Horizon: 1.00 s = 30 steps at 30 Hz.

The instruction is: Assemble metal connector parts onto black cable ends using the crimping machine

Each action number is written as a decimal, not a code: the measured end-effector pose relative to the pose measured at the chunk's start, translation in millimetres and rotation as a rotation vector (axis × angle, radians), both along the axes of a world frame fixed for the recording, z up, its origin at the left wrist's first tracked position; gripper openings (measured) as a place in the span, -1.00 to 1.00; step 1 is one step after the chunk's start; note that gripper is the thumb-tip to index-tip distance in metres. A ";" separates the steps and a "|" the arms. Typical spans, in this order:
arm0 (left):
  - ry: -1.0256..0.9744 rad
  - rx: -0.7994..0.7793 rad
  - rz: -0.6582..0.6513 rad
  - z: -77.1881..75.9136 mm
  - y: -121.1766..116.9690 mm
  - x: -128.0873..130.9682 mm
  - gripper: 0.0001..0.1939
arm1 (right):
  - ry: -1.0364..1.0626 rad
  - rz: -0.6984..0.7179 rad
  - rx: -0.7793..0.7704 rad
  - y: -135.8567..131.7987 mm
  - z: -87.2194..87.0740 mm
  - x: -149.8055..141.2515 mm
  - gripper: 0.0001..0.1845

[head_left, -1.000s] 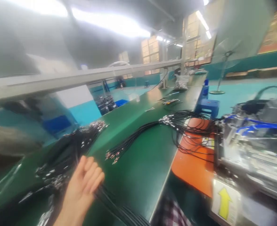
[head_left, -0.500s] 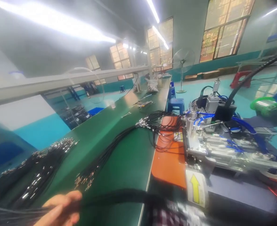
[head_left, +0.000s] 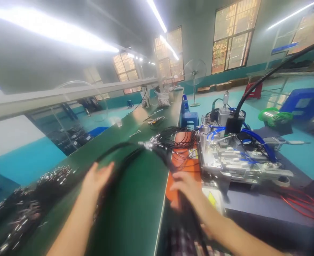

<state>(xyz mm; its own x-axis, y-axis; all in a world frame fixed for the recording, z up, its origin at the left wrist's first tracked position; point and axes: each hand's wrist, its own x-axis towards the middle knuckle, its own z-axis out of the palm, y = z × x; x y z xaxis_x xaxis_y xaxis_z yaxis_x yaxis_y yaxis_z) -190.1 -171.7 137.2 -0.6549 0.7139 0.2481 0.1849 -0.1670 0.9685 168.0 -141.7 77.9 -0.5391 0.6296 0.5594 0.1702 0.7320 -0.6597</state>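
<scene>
My left hand (head_left: 97, 179) is over the green table, thumb and fingers apart. A black cable bundle (head_left: 119, 145) arches from the metal-tipped ends down to its fingertips. My right hand (head_left: 185, 188), blurred, is curled round another stretch of black cables (head_left: 163, 158) at the table's right edge; these run down past my wrist. Bright metal cable ends (head_left: 149, 144) gather on the table in front of both hands. Between the hands lies a further strand of dark cables, smeared by motion.
More cable bundles with metal tips (head_left: 57, 174) lie on the left of the green table (head_left: 135, 202). To the right, a metal machine (head_left: 234, 156) with blue tubes stands beside an orange board (head_left: 182, 161). Small tools (head_left: 155, 121) and a bag of small parts (head_left: 163, 99) are farther back.
My left hand has moved forward and up from the lower left, its fingers now spread. My right hand has come into view on cables. The view has shifted to the right.
</scene>
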 end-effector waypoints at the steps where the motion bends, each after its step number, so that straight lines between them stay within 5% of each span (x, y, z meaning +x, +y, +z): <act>1: 0.088 -0.073 -0.063 -15.0 2.8 10.6 -0.70 | -0.021 0.015 -0.014 -1.7 -8.1 -16.2 -0.83; 6: 0.622 -0.288 -0.409 -79.6 -12.9 86.1 -0.61 | -0.255 0.154 -0.171 -17.5 -46.3 -45.2 -0.87; 9: 0.940 -0.311 -0.674 -89.0 -7.1 122.8 -0.44 | -0.301 0.239 -0.173 -21.1 -50.8 -39.0 -0.81; 12: 1.180 -0.352 -0.881 -87.6 17.0 136.8 -0.55 | -0.133 0.322 -0.265 -26.6 -53.5 -27.1 -0.70; 14: 1.293 -0.393 -0.941 -88.3 32.5 138.7 -0.76 | 0.087 0.239 -0.530 -36.0 -58.5 -14.9 -0.65; 16: 1.382 -0.435 -0.955 -91.8 41.5 141.9 -0.89 | 0.254 0.121 -0.950 -49.1 -63.0 -0.6 -0.65; 19: 1.483 -0.491 -0.935 -98.2 42.2 157.0 -0.78 | 0.260 0.180 -1.602 -66.5 -64.2 16.3 -0.51; 21: 1.526 -0.523 -0.881 -100.9 39.6 169.2 -0.72 | 0.219 0.274 -1.765 -71.9 -63.5 19.8 -0.44; 25: 1.560 -0.590 -0.691 -95.2 50.0 152.8 -0.65 | 0.223 0.176 -1.659 -70.3 -69.0 12.6 -0.48; 30: 1.478 -0.880 -0.175 -55.0 64.0 21.4 -0.63 | 0.191 0.180 -1.560 -67.1 -82.2 5.9 -0.45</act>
